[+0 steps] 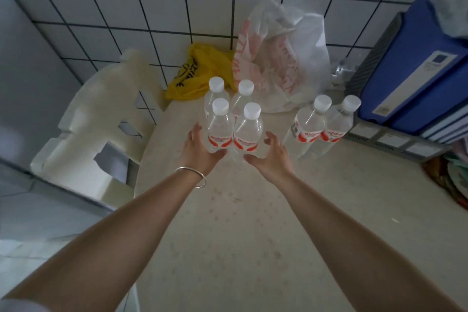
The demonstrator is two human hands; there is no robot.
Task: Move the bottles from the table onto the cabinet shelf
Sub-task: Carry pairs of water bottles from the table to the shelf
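Several clear water bottles with white caps and red-and-white labels stand upright on the beige table [228,223]. A tight cluster sits in the middle, its front pair being the front left bottle [219,129] and the front right bottle [249,132]. Two more bottles [320,126] stand together to the right. My left hand [200,152] curls round the lower part of the front left bottle, thumb across its front. My right hand [269,157] is spread beside the front right bottle, fingers apart, thumb near its base. The cabinet shelf is not in view.
A white plastic bag with red print [283,58] and a yellow bag [197,71] lie behind the bottles against the tiled wall. Blue binders [415,71] stand on a grey tray at the right. A white plastic chair [101,119] stands left of the table.
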